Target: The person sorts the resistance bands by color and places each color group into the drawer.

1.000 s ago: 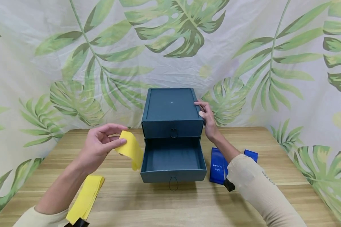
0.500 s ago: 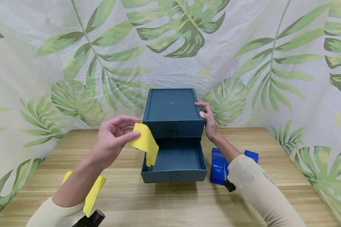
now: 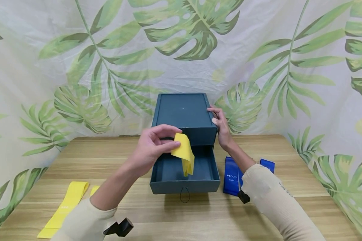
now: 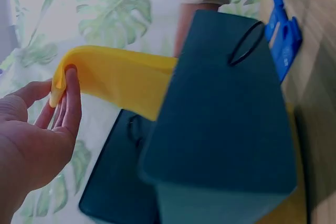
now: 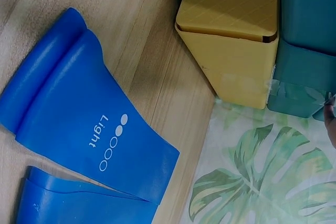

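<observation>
The yellow strip is thin and bends over at its pinched end, its loose end dangling above the lower drawer; in the left wrist view that end goes out of sight behind the drawer front. The drawer is dark blue, pulled out, with a thin loop on its face. Above it sits the matching top box, its own drawer pushed in.

The left hand pinches the strip between thumb and fingers, palm clear of it. The right hand touches the top box's right edge, forefinger and thumb apart, fingertips resting on it and not wrapped round.

At the left of the wooden table lie more yellow strips, partly under the left sleeve, which has a black piece at its cuff. The right wrist view shows a yellow box against the blue ones, on the side toward the tabletop. Right of the drawers lie blue strips, one printed "Light", partly covered by the right sleeve. Behind everything hangs a pale leaf-patterned cloth.
</observation>
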`<state>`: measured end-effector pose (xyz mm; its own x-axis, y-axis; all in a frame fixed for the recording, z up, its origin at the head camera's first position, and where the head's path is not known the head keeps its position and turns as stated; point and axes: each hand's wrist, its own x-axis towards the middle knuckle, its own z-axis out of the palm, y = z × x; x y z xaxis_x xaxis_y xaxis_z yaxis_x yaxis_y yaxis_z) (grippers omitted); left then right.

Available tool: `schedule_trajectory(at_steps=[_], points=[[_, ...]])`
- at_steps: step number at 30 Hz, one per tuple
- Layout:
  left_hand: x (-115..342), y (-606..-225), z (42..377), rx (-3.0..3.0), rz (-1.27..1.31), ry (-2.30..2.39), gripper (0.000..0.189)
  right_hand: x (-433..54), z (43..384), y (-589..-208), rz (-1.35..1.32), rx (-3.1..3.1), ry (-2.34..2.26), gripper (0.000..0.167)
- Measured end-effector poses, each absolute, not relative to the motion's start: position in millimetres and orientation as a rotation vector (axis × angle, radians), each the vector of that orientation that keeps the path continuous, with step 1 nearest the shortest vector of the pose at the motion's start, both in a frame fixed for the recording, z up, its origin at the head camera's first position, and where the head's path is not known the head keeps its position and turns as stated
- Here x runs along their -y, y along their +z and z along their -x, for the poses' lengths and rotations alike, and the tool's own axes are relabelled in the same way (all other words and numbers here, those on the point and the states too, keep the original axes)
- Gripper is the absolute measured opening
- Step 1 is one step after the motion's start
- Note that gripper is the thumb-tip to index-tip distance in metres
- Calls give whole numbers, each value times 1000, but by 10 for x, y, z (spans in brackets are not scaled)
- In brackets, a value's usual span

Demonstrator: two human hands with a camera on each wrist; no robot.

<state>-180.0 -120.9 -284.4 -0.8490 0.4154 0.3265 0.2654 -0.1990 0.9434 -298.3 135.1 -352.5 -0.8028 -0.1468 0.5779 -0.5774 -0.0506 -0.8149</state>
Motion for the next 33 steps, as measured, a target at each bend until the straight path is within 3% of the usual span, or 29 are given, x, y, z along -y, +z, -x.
schedule_trajectory(at_steps=[15, 33], points=[[717, -3002, 1897, -2053, -783, 1973, 30, -1376, 2991, -3534, -761, 1943, 1911, 55], [1307, -3249, 1895, -2320, -597, 1772, 27, -1353, 3022, -3567, -757, 1910, 1917, 55]])
